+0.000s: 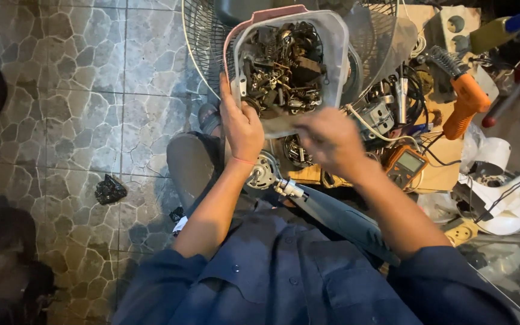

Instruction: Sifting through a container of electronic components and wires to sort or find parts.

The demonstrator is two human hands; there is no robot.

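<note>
Dim light, motion-blurred right hand (331,139)

We're looking down into a small repair workshop, set up low on a stone-patterned tile floor (85,108). A clear plastic tub (338,54) is packed with screws and metal scrap parts, a wire fan guard (203,42) sits behind it, and an orange glue gun (466,103) lies on the cluttered wooden bench (440,171) beside an orange multimeter (405,164), tangled cables (413,81) and a white fan housing (507,204)
</note>
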